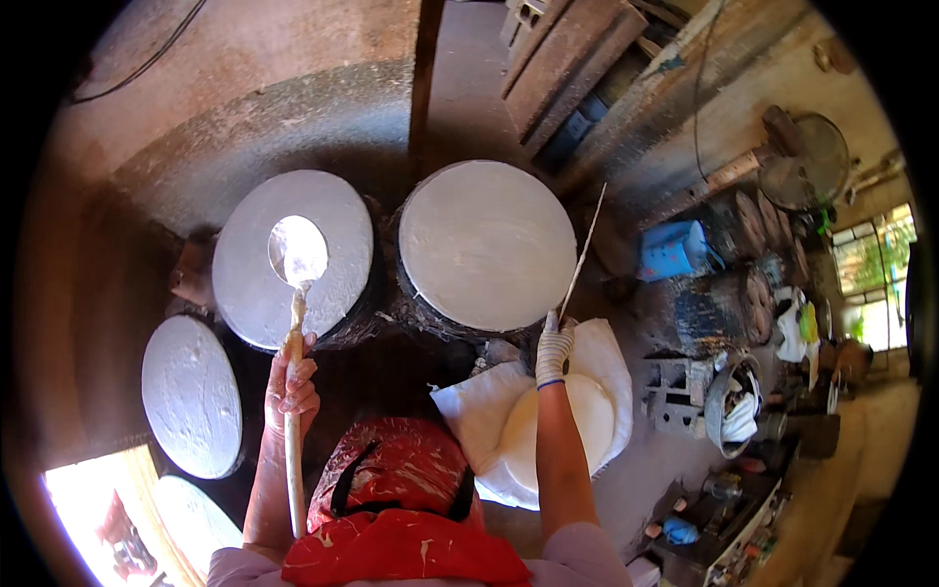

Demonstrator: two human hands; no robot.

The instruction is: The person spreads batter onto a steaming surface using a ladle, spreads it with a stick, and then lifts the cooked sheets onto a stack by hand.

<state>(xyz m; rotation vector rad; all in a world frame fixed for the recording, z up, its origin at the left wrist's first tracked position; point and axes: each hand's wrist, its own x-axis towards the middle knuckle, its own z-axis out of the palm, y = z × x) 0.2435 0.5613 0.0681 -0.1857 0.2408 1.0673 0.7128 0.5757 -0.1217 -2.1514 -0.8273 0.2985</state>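
My left hand (291,383) is wrapped round the pale wooden handle of a long ladle (298,252). The ladle's shiny round bowl is over a white-coated round plate (337,220) at the left; whether it touches I cannot tell. In a ribbed, pale work glove, my right hand (555,352) grips a thin stick (587,243) that points up and away. The stick passes by the right rim of a second white round plate (489,245). Under my right forearm a thick white disc (523,430) lies on a white cloth (469,406).
Another white round plate (191,396) is at the left, with one more (191,514) by the bright opening. At right are a blue bucket (673,251), grey hollow blocks (677,396), a metal pot (732,406) and a cluttered low table (719,523). Planks (572,68) lean at the back.
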